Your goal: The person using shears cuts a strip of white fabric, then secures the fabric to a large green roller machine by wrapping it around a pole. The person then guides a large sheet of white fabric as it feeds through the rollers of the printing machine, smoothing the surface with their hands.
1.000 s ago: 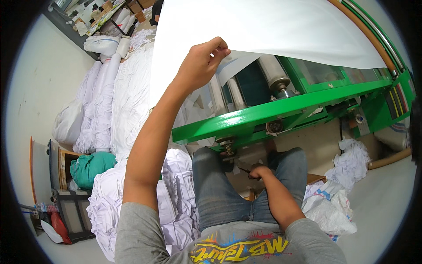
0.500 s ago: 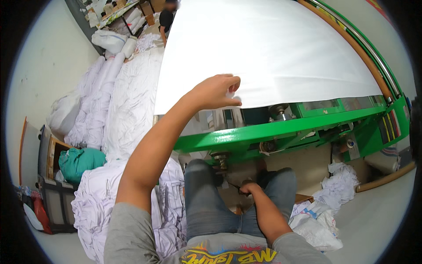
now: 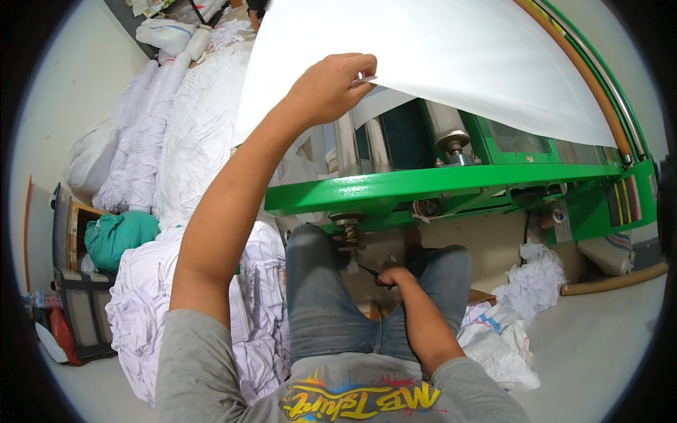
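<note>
A wide, smooth white sheet [image 3: 437,49] covers the top of a green-framed roller machine [image 3: 395,182]. My left hand [image 3: 338,81] pinches the near edge of the sheet between thumb and fingers and holds it raised. Below the lifted edge, shiny metal rollers [image 3: 443,125] show inside the frame. Low between my legs, my right hand [image 3: 396,277] is closed around a dark, slim, pointed tool that looks like scissors [image 3: 368,271]. The fingers of that hand hide most of its handles.
White cloth [image 3: 197,141] lies heaped along the left, with another pile [image 3: 151,303] beside my leg. A green bundle [image 3: 121,240] sits by a dark crate. At right are a crumpled white sack [image 3: 497,352] and a cardboard tube [image 3: 613,280]. Another person is partly visible at the top.
My left hand has moved up and away, closing on the sheet's edge and lifting it, so more rollers show. My right hand stays low with the scissors.
</note>
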### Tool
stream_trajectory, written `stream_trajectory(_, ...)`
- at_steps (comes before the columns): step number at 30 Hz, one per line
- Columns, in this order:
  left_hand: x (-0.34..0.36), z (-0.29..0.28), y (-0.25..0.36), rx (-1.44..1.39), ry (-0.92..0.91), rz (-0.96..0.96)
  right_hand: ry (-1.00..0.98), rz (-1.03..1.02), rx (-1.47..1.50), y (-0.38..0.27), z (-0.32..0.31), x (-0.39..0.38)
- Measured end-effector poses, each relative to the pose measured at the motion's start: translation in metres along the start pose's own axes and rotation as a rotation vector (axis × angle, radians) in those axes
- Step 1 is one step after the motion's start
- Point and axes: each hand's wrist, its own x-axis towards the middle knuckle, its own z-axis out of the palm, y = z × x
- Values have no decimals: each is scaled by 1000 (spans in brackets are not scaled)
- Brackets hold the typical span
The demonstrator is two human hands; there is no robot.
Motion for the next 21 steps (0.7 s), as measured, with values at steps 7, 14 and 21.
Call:
stream_trajectory(7,6,-1,4,-69,14,34,142,92,91,8,10,12)
stream_trajectory(14,5,-6,4,-95,17,28,262,30,85,-1,6,-10)
stream_trajectory(21,2,-5,4,-56,-16,0,214,75,139,-14,-3,-28)
